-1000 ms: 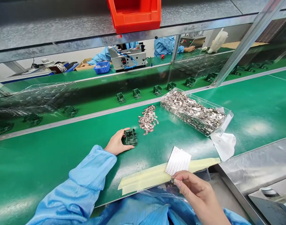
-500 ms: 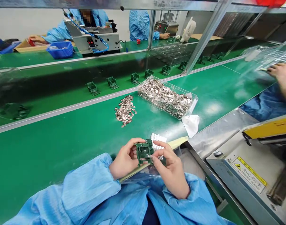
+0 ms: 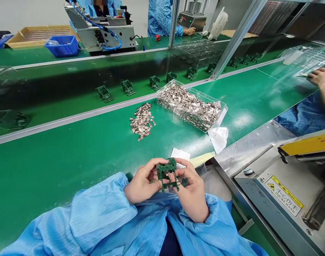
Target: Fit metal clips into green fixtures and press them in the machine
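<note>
Close to my body, both hands hold one green plastic frame (image 3: 166, 166) with an open middle. My left hand (image 3: 144, 183) grips its left side, fingers curled around the edge. On the other side my right hand (image 3: 193, 188) is closed on it, with a fingertip inside the opening; whether a small part is pinched there I cannot make out. A white ribbed sheet (image 3: 180, 154) lies just behind the right fingers. Further off, a loose pile of small metal pieces (image 3: 142, 121) lies on the green bench (image 3: 98, 137), beside a clear plastic box (image 3: 205, 129) full of similar pieces.
Several green frames (image 3: 127, 87) stand in a row on the strip beyond the metal rail. White paper (image 3: 218, 139) lies by the box. A machine with a warning label (image 3: 283, 197) is at right. A co-worker's hand (image 3: 322, 80) is at far right; a blue bin (image 3: 62, 46) stands across.
The green frame has been turned in my hands, so its open middle now faces me. My right fingers have shifted into the opening. The view has tilted slightly downward.
</note>
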Demonstrator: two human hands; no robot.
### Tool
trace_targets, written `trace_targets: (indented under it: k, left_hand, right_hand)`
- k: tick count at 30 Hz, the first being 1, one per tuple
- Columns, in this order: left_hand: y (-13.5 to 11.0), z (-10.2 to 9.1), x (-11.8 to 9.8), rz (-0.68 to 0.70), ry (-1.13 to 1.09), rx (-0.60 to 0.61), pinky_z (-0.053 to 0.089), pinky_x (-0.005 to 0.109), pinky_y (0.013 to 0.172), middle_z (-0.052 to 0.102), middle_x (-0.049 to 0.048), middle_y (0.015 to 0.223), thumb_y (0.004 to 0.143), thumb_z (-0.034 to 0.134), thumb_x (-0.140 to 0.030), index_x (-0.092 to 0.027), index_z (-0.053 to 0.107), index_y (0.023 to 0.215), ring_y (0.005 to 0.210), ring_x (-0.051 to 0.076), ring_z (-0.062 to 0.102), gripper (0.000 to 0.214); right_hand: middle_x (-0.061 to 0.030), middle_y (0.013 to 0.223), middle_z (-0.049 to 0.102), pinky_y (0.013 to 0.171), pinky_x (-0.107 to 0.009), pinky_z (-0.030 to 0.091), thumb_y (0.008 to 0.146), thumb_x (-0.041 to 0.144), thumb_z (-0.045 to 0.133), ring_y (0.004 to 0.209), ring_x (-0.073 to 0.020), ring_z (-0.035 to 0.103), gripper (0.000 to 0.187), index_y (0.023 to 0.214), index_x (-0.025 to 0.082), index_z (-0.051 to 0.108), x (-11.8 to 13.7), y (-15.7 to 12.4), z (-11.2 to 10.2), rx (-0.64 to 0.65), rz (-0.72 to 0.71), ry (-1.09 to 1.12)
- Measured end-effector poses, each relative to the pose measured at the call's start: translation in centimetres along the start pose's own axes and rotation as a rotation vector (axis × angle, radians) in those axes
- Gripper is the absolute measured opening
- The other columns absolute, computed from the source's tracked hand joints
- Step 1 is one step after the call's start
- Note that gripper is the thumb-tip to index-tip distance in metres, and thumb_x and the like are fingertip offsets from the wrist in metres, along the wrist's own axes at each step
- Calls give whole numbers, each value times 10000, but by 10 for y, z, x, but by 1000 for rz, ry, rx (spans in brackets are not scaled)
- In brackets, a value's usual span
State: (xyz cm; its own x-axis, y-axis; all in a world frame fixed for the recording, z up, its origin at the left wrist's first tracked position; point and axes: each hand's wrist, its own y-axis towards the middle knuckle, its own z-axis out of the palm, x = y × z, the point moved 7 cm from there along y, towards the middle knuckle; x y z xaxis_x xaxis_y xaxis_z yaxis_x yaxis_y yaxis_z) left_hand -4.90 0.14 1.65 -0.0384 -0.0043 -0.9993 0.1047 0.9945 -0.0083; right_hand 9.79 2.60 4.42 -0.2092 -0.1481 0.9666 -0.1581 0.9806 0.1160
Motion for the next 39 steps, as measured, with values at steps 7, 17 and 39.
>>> trace_targets:
  k: [7, 17, 39]
  left_hand:
    - [-3, -3, -3, 41, 56, -74, 464, 222, 579, 606, 39, 783, 900, 589, -394, -190, 580, 1186, 652, 141, 558, 352]
    - [-7, 3, -3, -17, -55, -141, 534, 224, 625, 624, 37, 854, 893, 604, -395, -215, 550, 1163, 708, 145, 589, 329]
    - [-16, 19, -22, 49, 97, -238, 454, 208, 526, 628, 3, 755, 820, 647, -291, -212, 601, 1064, 599, 125, 562, 260]
  right_hand:
    - [-69, 928, 677, 763, -319, 519, 840, 286, 666, 857, -209, 637, 133, 733, 209, 687, -2, -2, 4, 31, 16, 58]
    - [-51, 779, 681, 645, -278, 548, 775, 328, 739, 718, -181, 643, 157, 717, 189, 696, -12, -3, 8, -6, 120, 289]
    - [-12, 689, 600, 593, -248, 512, 744, 270, 767, 656, -153, 578, 194, 647, 196, 616, -7, -20, -5, -101, 102, 377]
